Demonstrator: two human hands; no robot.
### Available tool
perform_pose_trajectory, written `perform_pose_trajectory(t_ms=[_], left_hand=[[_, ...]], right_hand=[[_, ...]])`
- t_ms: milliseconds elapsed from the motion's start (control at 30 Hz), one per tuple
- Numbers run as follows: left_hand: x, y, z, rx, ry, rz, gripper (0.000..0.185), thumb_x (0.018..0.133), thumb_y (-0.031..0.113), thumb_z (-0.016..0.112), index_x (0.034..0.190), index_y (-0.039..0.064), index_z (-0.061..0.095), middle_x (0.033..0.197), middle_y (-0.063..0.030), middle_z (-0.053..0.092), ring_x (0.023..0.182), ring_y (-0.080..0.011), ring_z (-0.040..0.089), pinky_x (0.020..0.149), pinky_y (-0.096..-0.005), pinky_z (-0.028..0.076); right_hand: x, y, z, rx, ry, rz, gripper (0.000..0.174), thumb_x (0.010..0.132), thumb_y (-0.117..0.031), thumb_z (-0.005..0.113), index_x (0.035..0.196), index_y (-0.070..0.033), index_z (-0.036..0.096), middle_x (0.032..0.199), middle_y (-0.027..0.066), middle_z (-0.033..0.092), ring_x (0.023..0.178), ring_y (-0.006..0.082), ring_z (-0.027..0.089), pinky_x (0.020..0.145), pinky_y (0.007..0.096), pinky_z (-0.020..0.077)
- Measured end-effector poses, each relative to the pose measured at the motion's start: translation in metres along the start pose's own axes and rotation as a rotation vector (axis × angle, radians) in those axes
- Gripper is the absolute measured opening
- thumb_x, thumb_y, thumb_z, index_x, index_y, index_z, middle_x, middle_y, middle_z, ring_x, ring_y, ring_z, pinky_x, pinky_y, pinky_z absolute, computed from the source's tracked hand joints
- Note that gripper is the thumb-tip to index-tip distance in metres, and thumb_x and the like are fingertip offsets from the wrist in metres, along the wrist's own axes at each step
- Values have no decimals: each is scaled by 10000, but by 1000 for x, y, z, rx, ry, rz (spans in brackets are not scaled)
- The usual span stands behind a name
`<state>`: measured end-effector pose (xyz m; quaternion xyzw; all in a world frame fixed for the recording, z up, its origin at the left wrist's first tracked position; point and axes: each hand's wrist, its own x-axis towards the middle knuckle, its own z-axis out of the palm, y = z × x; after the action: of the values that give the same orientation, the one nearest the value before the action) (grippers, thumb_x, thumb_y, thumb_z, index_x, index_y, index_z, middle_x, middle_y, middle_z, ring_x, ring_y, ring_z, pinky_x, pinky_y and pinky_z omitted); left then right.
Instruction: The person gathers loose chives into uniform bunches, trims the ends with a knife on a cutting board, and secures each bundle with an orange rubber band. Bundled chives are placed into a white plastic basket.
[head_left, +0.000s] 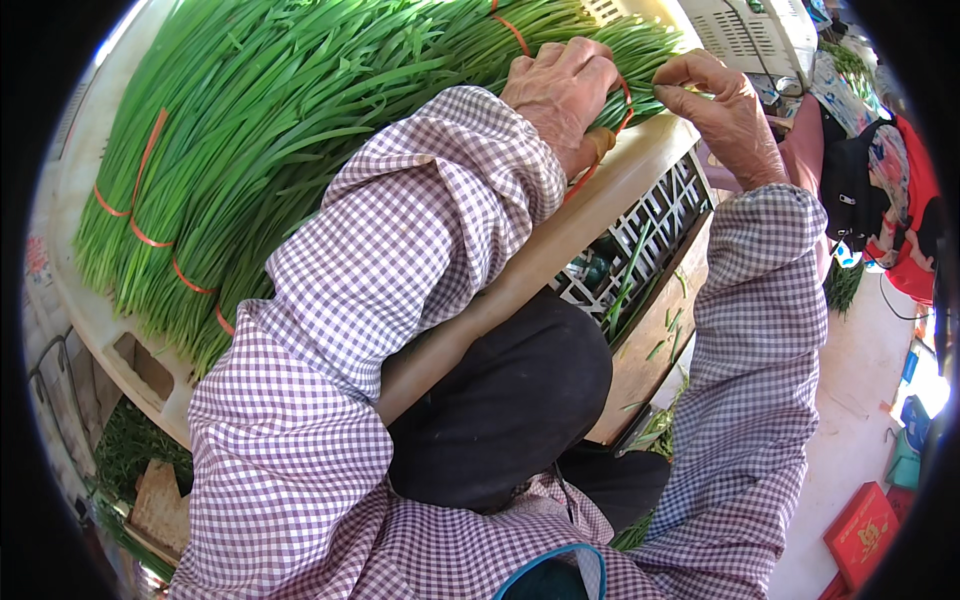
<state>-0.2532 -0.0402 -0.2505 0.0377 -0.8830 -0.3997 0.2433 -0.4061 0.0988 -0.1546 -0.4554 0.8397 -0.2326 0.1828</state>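
Observation:
A bundle of garlic chives (637, 45) lies along the near rim of a large cream plastic crate (600, 180), its cut ends toward the upper right. My left hand (562, 94) clasps this bundle from above, its thumb on the near side next to a red tie (627, 105). The tie passes over the stalks and trails down across the rim. Just right of the cut ends, my right hand (720, 105) has thumb and forefinger pinched on a thin stalk, mostly hidden by the fingers. More chives (300, 97) fill the crate, several bunches bound with red ties (150, 232).
Below the rim stands a lattice-sided crate (667, 199) beside a wooden board (645, 360) with chive scraps. My knee (510, 390) presses close to the rim. Another white crate (742, 37) is at upper right, near a black bag (851, 180). A red box (862, 532) lies lower right.

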Motion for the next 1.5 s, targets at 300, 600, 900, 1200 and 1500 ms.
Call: perform_pose_trajectory(t_ms=[300,600,900,1200,1500], left_hand=[[0,0,1,4,5,4,498,690,166,796,1129,86,574,1274,-66,515,1136,-330,528,959,-444,438],[-1,3,1,5,-10,67,549,729,143,739,1259,164,599,1281,-77,514,1141,-328,529,994,-456,427],[-3,7,3,184,-70,136,514,823,160,683,1328,158,588,1352,-177,438,1230,-351,463,1019,-472,397],[6,21,3,374,-194,8,519,837,189,636,1350,161,568,1351,-164,407,1221,-333,455,981,-470,415],[24,-9,-40,-90,-230,-27,524,906,115,660,1395,128,472,1295,-180,568,1235,-311,549,1051,-393,460]], right_hand=[[1,0,12,-149,151,-13,166,859,-139,670,969,-15,683,885,74,679,855,179,615,778,329,494],[8,9,14,88,337,152,205,916,-170,610,985,14,667,863,108,715,814,158,643,764,308,503],[-6,74,-67,983,822,230,144,975,-72,541,903,33,610,832,150,673,737,207,648,706,324,547],[-57,64,-45,-479,519,96,420,805,-82,663,1222,-51,622,1166,154,623,1054,303,606,918,366,493],[5,9,14,-510,310,-227,215,835,-154,660,1040,-105,705,1018,62,675,997,286,590,904,423,444]])
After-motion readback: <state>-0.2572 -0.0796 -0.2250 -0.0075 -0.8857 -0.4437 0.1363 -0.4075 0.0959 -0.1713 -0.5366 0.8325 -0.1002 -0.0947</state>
